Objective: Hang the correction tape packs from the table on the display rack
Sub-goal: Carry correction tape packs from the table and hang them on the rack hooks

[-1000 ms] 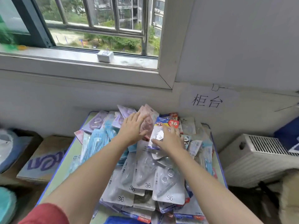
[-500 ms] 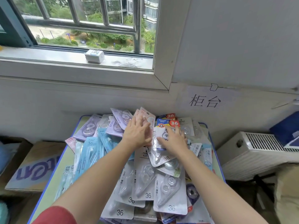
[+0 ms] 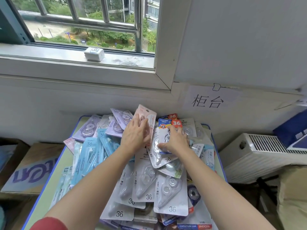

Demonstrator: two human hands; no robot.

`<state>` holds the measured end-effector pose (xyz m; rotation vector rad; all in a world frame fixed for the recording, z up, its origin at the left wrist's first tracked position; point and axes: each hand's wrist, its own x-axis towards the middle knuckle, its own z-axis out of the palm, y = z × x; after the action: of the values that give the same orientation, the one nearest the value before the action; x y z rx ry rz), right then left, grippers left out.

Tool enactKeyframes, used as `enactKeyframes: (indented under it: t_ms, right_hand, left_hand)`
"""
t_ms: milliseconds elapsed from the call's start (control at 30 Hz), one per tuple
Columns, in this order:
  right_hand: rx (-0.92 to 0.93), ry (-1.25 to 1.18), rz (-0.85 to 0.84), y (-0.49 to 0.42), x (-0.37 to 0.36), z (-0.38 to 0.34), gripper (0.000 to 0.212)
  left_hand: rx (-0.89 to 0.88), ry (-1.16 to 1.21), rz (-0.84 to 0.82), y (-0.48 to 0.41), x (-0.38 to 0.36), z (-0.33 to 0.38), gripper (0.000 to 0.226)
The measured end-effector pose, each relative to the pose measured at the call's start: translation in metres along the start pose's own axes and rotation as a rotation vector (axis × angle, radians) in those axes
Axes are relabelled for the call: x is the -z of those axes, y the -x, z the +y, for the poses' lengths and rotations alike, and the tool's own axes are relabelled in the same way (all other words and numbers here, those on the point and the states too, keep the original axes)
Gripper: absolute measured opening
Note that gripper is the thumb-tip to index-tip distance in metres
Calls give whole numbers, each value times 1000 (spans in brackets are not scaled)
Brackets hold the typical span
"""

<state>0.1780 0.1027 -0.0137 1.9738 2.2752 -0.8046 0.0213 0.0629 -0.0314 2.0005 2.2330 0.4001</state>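
A heap of correction tape packs (image 3: 159, 193) in white, blue, purple and pink covers the small blue-edged table (image 3: 48, 190). My left hand (image 3: 135, 136) lies over a pink pack (image 3: 147, 116) at the back of the heap, fingers on top and thumb at its edge, and the pack tilts upward. My right hand (image 3: 175, 141) grips a blue-and-red labelled pack (image 3: 167, 124), fingers curled over its clear blister and thumb at its lower end. No display rack is in view.
The table stands against a white wall under a window; a small white box (image 3: 94, 53) sits on the sill. A cardboard box (image 3: 31, 171) lies to the left, a white radiator (image 3: 259, 156) and a blue box (image 3: 294, 128) to the right. A paper sign (image 3: 207, 101) hangs on the wall.
Both hands reached to the back of the heap and settled there. My left hand came onto the pink pack. My right hand closed round the blue-and-red pack.
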Motion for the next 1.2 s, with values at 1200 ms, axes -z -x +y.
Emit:
enactKeyframes:
  t_ms: [1200]
  right_hand:
    - [-580, -264, 638, 322, -136, 25, 68]
  left_hand:
    - [-647, 348, -140, 218, 8, 16, 85]
